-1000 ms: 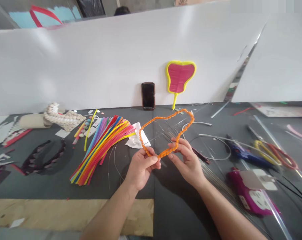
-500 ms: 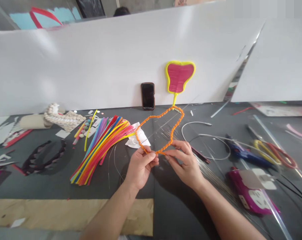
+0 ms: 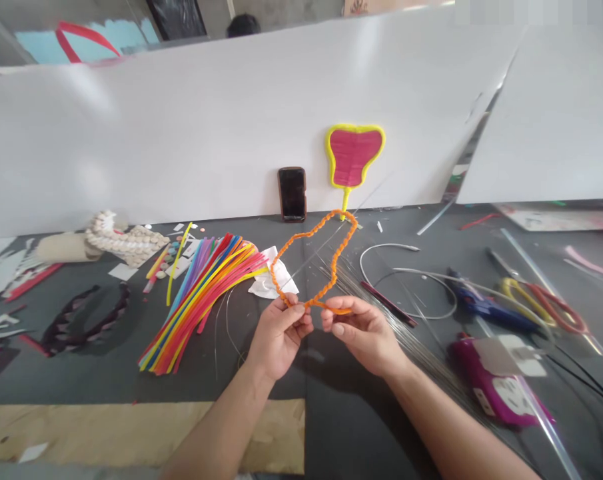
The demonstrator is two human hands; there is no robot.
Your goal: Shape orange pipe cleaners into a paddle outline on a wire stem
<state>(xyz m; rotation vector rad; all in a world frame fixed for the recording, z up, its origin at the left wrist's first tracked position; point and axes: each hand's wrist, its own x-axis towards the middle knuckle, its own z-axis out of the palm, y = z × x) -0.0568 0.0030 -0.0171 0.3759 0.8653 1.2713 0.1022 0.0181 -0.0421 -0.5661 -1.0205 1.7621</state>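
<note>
Both hands hold an orange twisted pipe-cleaner loop (image 3: 315, 257) upright above the dark table (image 3: 106, 360). My left hand (image 3: 280, 333) pinches the loop's lower left end with fingers closed. My right hand (image 3: 364, 332) pinches the loose orange tail at the lower right. The loop narrows toward the top and stands in front of a pink fan with a yellow rim (image 3: 354, 157) that leans on the white board (image 3: 206, 127). A black phone (image 3: 292, 193) leans beside the fan.
A fanned bundle of coloured pipe cleaners (image 3: 201, 290) lies left of my hands, with white crumpled paper (image 3: 274, 277) next to it. Thin metal wires (image 3: 411, 333), a blue glue gun (image 3: 481, 307), a magenta device (image 3: 496, 380) and scissors (image 3: 546, 303) lie right. A dark braided headband (image 3: 84, 317) lies left.
The orange loop has been squeezed narrower and turned more upright. My hands have drawn closer together at its lower end, and the right hand now pinches the loose tail.
</note>
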